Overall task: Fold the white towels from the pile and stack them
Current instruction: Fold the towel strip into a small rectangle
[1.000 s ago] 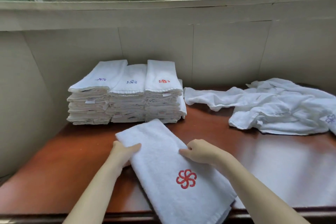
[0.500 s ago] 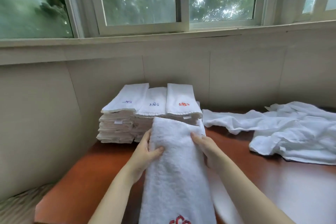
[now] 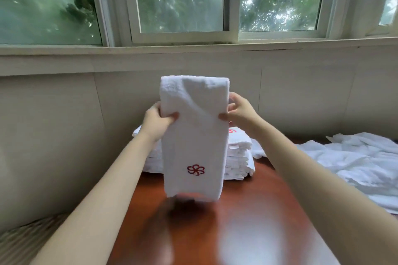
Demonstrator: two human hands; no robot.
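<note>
A folded white towel [image 3: 193, 142] with a red flower emblem hangs upright in the air above the table. My left hand [image 3: 158, 121] pinches its left edge and my right hand [image 3: 238, 112] pinches its right edge, both near the upper half. Its lower end hangs just above the wood. Behind it, stacks of folded white towels [image 3: 239, 157] stand against the wall, mostly hidden by the held towel and my arms. The pile of unfolded white towels [image 3: 353, 161] lies at the right.
The reddish-brown wooden table [image 3: 247, 221] runs toward me, with its left edge next to a beige wall panel [image 3: 53, 135]. A windowsill and windows [image 3: 178, 6] sit above the wall behind the stacks.
The towel lay flat on the table a second ago. Both hands have since lifted it up, and it now hangs vertically in front of the stacks. The view has tilted upward.
</note>
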